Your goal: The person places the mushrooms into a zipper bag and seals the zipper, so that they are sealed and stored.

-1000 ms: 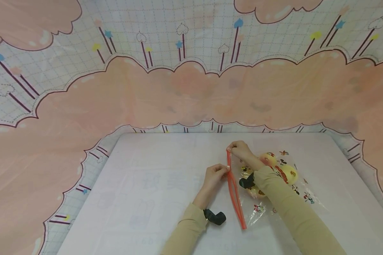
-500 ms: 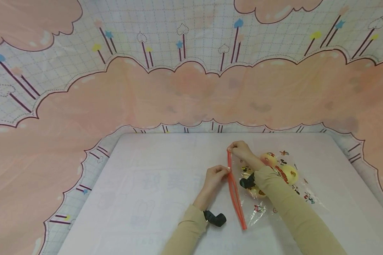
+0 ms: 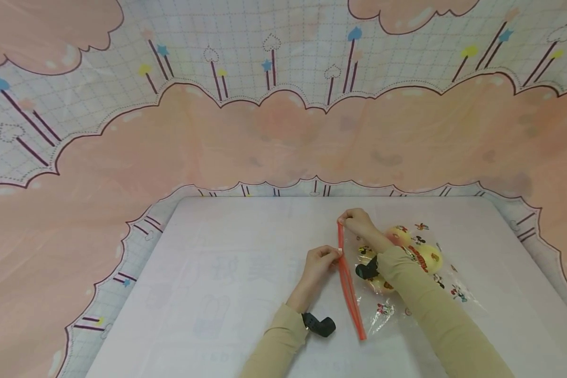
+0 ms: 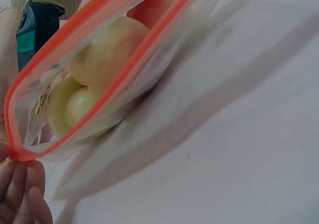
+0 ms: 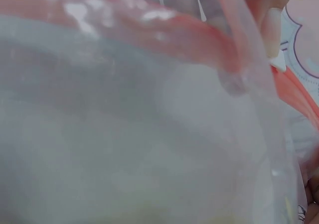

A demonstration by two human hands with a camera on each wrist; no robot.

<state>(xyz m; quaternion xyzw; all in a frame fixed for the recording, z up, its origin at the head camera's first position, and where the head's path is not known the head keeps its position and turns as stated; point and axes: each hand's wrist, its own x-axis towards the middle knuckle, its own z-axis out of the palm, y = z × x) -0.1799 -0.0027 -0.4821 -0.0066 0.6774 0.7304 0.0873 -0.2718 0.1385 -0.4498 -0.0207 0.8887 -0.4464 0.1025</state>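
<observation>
Orange zip strip [image 3: 348,283] between pinching fingers [image 3: 333,253]

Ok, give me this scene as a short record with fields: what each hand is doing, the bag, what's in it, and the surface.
left hand: pinches the small white slider on the red zip strip
right hand: pinches the far end of the same strip
bag: clear plastic bag with cartoon prints, lying on its side; the mouth is partly open in the left wrist view
contents: yellowish round fruits, one with a red blush; count unclear
surface: white table
backdrop: pink cloud-pattern cloth
</observation>
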